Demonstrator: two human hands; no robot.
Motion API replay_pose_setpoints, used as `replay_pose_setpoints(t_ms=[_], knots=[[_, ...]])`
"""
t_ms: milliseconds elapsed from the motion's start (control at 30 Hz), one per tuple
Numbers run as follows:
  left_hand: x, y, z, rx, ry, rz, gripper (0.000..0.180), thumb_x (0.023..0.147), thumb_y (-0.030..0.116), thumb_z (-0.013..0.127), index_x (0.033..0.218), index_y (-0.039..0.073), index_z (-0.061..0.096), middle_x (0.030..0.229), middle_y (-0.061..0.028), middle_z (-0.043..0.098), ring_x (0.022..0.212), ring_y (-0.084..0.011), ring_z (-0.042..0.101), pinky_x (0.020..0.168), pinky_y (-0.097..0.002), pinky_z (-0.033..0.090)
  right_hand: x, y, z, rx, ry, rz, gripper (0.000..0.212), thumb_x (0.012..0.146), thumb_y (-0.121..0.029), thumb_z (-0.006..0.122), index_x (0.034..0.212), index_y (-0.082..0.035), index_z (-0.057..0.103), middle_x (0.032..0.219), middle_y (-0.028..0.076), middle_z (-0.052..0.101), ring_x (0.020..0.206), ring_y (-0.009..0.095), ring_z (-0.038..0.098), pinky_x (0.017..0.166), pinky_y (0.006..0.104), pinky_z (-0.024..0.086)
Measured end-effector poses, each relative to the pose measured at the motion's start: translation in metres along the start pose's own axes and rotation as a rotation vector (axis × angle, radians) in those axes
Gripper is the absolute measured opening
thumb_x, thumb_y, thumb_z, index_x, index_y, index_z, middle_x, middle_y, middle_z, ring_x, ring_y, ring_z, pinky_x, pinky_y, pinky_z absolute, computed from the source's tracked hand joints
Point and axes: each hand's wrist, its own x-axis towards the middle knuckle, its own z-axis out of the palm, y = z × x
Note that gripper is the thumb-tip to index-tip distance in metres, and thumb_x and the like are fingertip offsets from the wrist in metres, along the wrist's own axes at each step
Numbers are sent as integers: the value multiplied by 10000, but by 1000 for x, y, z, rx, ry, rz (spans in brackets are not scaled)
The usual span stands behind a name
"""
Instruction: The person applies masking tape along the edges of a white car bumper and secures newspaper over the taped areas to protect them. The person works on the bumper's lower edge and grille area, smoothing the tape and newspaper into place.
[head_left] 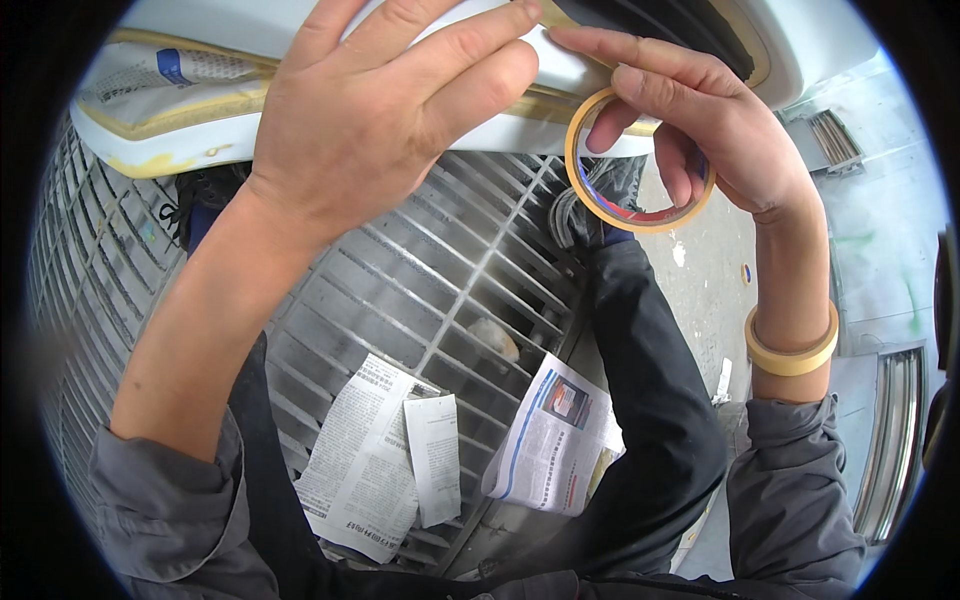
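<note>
My left hand (370, 120) lies on a white painted panel (225, 140), its fingers stretched out and spread. My right hand (720, 130) holds a roll of yellowish masking tape (576, 160), with some fingers through the ring. Its index finger reaches to the panel, close to the left fingertips. A second masking tape roll (790, 364) sits around my right forearm like a bracelet. Masking tape strips (180, 115) and a printed covering sheet (205, 68) line the panel's left part. At its upper right a black area (695, 35) is bordered by tape.
Below is a metal floor grating (400, 260). Newspaper pieces (355, 470) and a coloured printed sheet (540, 450) lie between my legs. My shoe (570, 215) stands below the panel. A small tape roll (746, 274) lies on the floor at right, near a metal vent (890, 440).
</note>
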Motion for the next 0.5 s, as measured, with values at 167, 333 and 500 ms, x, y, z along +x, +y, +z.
replay_pose_setpoints(t_ms=[167, 333, 500], knots=[[-1, 1, 19, -11, 176, -6, 118, 1009, 251, 604, 1098, 225, 677, 1379, 13, 736, 1338, -243, 655, 1221, -510, 357, 1, -6, 0, -59, 23, 1, 436, 1165, -252, 489, 1568, -123, 593, 916, 54, 776, 447, 15, 573, 403, 139, 470], [1, 1, 20, -1, 182, 2, 95, 1006, 247, 612, 1078, 223, 669, 1372, 15, 739, 1344, -234, 652, 1229, -511, 346, 0, -6, -1, -79, 37, 0, 434, 1165, -252, 491, 1566, -122, 595, 911, 50, 777, 446, 17, 582, 401, 143, 475], [1, 3, 9, -21, 82, -14, 67, 996, 241, 627, 1049, 220, 663, 1364, 9, 741, 1341, -228, 654, 1217, -521, 350, -1, -11, 2, -105, 67, 36, 425, 1163, -246, 495, 1554, -125, 609, 901, 45, 780, 449, 19, 591, 402, 150, 480]])
